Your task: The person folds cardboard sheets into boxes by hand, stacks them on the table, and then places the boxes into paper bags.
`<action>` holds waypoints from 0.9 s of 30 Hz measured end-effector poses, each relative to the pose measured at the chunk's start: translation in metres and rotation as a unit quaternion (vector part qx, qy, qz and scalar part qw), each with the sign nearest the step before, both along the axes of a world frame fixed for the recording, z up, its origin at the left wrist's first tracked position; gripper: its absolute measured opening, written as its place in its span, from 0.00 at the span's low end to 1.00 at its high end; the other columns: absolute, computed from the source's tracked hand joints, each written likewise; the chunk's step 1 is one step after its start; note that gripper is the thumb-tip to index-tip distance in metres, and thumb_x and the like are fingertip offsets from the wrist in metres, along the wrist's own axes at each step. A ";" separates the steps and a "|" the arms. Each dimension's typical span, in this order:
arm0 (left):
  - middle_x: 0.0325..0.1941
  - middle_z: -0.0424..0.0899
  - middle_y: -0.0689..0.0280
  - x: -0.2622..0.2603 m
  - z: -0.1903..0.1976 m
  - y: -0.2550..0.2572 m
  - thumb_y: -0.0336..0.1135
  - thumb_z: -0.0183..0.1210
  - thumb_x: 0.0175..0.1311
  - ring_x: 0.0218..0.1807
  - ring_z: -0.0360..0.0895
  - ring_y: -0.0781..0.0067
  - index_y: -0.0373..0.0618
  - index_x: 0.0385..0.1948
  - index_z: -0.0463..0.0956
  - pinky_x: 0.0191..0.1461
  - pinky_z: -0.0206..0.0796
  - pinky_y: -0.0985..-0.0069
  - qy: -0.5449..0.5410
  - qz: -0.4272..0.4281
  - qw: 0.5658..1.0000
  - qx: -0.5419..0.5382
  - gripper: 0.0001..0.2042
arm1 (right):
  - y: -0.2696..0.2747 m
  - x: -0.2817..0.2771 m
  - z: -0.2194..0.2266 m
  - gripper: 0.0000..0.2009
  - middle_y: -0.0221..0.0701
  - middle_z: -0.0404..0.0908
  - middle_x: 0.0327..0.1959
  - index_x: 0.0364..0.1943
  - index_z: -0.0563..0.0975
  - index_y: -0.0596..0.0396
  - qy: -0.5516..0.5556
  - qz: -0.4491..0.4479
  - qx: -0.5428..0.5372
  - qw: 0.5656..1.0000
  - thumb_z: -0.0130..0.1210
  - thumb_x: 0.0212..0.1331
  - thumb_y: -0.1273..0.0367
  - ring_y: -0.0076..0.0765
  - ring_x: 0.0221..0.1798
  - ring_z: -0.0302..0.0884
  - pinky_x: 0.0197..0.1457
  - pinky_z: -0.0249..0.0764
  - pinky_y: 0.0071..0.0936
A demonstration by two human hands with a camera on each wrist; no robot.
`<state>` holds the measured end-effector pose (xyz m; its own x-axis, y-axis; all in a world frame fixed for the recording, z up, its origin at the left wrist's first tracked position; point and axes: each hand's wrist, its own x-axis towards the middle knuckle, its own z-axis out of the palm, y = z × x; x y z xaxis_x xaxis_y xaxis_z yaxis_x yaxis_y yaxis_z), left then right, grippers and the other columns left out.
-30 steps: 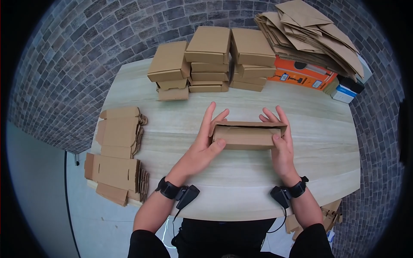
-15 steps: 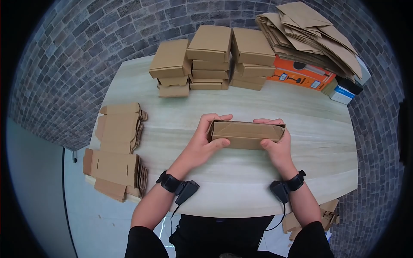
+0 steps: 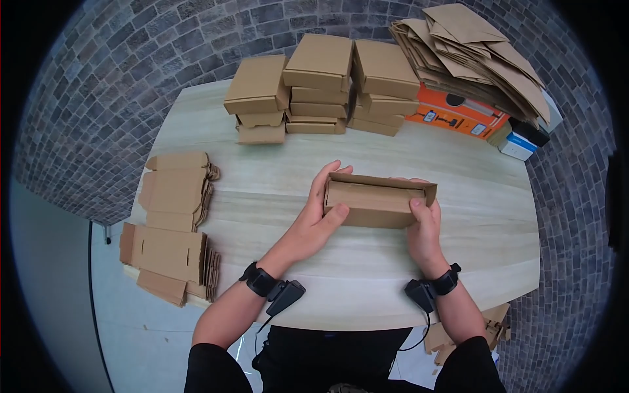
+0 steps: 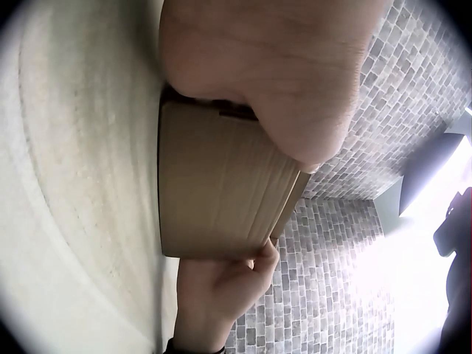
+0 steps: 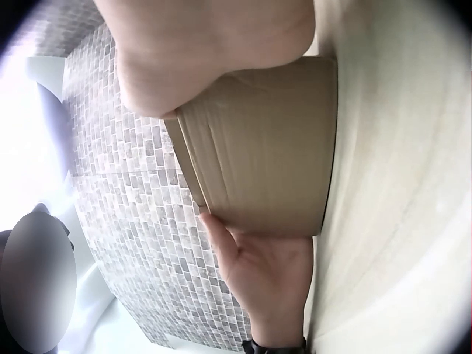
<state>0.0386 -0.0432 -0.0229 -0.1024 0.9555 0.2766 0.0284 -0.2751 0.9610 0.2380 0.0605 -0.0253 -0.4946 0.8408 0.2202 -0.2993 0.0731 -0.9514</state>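
Note:
A small brown cardboard box (image 3: 377,217) stands between both hands over the middle of the table, its top side partly open with a raised rim. My left hand (image 3: 314,219) grips its left end, thumb on the near top edge. At the right end my right hand (image 3: 424,229) holds it, thumb on the top corner, other fingers behind. In the left wrist view the box wall (image 4: 214,184) shows lengthwise ribs, the far hand (image 4: 221,287) at its end. The right wrist view shows the box (image 5: 265,147) close to the tabletop, between both hands.
Stacked brown boxes (image 3: 318,62) line the table's back. Folded paper bags (image 3: 472,52) lie on an orange box (image 3: 452,111) at the back right, beside a small white-blue box (image 3: 517,147). Flat cardboard pieces (image 3: 173,252) lie in piles at the left.
The box tilted so its inner panel, then its folded top, came into view, and it has tipped back again. The left fingers bent round it and have since straightened somewhat.

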 end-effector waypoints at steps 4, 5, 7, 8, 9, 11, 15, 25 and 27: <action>0.74 0.56 0.54 -0.001 -0.003 0.001 0.53 0.48 0.73 0.74 0.55 0.62 0.47 0.73 0.41 0.75 0.47 0.63 0.007 -0.002 1.000 0.004 0.36 | -0.001 -0.001 0.000 0.15 0.40 0.77 0.55 0.51 0.70 0.57 -0.007 -0.009 -0.006 1.000 0.50 0.67 0.64 0.33 0.59 0.71 0.66 0.64 0.33; 0.74 0.56 0.54 -0.001 -0.004 0.000 0.53 0.48 0.73 0.74 0.55 0.62 0.47 0.73 0.41 0.75 0.47 0.63 0.006 -0.002 1.000 0.003 0.36 | -0.001 -0.001 0.001 0.15 0.40 0.77 0.55 0.51 0.70 0.57 -0.008 -0.009 -0.006 1.000 0.50 0.67 0.64 0.33 0.59 0.71 0.66 0.64 0.33; 0.73 0.58 0.54 0.001 -0.005 -0.002 0.54 0.47 0.73 0.73 0.56 0.61 0.49 0.73 0.40 0.74 0.49 0.62 0.014 -0.009 1.000 0.007 0.36 | -0.002 0.000 0.003 0.14 0.38 0.77 0.53 0.49 0.69 0.56 -0.030 -0.011 0.004 0.999 0.51 0.67 0.64 0.31 0.56 0.71 0.64 0.64 0.32; 0.73 0.58 0.54 0.001 -0.005 -0.002 0.54 0.47 0.73 0.73 0.56 0.61 0.49 0.73 0.40 0.74 0.49 0.62 0.013 -0.009 1.000 0.007 0.36 | -0.001 0.000 0.001 0.14 0.38 0.77 0.53 0.49 0.69 0.56 -0.031 -0.011 0.004 0.999 0.51 0.67 0.64 0.31 0.56 0.71 0.64 0.64 0.32; 0.72 0.59 0.54 0.001 -0.006 -0.002 0.55 0.47 0.73 0.73 0.56 0.61 0.50 0.74 0.38 0.74 0.49 0.62 0.022 -0.012 1.000 0.004 0.37 | 0.001 0.000 -0.001 0.13 0.36 0.77 0.52 0.49 0.69 0.56 -0.030 -0.006 0.012 0.999 0.51 0.67 0.63 0.30 0.55 0.71 0.63 0.64 0.31; 0.71 0.59 0.54 0.001 -0.005 -0.003 0.56 0.47 0.72 0.73 0.57 0.61 0.51 0.74 0.36 0.73 0.50 0.61 0.030 -0.015 0.999 0.000 0.38 | 0.001 0.001 -0.001 0.13 0.35 0.76 0.51 0.48 0.69 0.55 -0.029 -0.001 0.019 0.999 0.52 0.66 0.63 0.28 0.54 0.70 0.62 0.64 0.30; 0.71 0.61 0.53 -0.004 0.005 -0.003 0.61 0.48 0.70 0.72 0.59 0.60 0.50 0.75 0.31 0.74 0.49 0.64 0.040 -0.019 0.999 -0.012 0.44 | 0.000 0.003 0.000 0.13 0.29 0.73 0.47 0.48 0.70 0.55 -0.053 -0.016 0.019 0.998 0.52 0.66 0.62 0.24 0.51 0.67 0.59 0.64 0.26; 0.71 0.64 0.54 -0.013 0.003 -0.001 0.65 0.41 0.71 0.71 0.62 0.63 0.40 0.74 0.43 0.74 0.50 0.68 -0.059 -0.027 0.997 -0.035 0.42 | 0.001 0.004 0.001 0.13 0.25 0.72 0.45 0.49 0.70 0.54 -0.069 -0.022 0.048 0.996 0.53 0.66 0.63 0.21 0.49 0.67 0.56 0.65 0.23; 0.70 0.65 0.54 -0.015 0.001 -0.001 0.61 0.42 0.73 0.70 0.63 0.64 0.40 0.74 0.45 0.73 0.51 0.68 -0.063 -0.014 0.997 -0.031 0.39 | 0.001 0.004 -0.001 0.14 0.25 0.72 0.46 0.50 0.70 0.54 -0.071 -0.018 0.051 0.996 0.54 0.67 0.63 0.21 0.50 0.67 0.56 0.65 0.23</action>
